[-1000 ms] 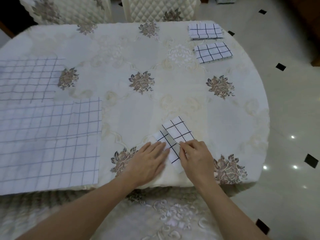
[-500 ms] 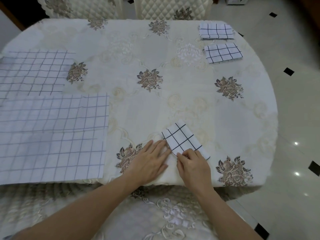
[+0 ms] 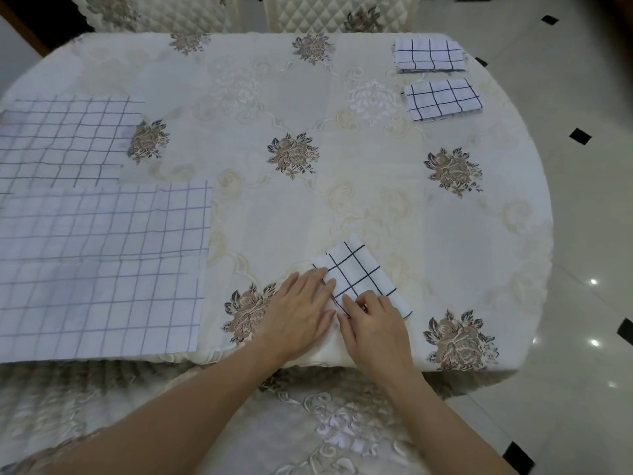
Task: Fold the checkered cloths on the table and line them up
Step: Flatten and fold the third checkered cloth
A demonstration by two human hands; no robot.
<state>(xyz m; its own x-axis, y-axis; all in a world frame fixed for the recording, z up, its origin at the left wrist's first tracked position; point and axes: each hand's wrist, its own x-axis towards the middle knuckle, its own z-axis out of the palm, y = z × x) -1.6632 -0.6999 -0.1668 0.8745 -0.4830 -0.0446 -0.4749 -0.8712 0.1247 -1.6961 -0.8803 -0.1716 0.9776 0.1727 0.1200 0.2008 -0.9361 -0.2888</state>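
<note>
Flap now folded down | folded cloth (image 3: 359, 272) axis runs far-left to near-right | left hand (image 3: 298, 313) flat, right hand (image 3: 373, 323) pinching it

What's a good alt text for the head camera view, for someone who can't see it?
A person's left hand presses flat on a small folded checkered cloth near the front edge of a floral-covered table, while the right hand pinches the cloth's near edge. Two folded cloths lie far right, two unfolded cloths on the left.

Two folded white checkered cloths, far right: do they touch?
Apart. Head view shows cream tablecloth between the farther folded white checkered cloth and the nearer folded white checkered cloth.
</note>
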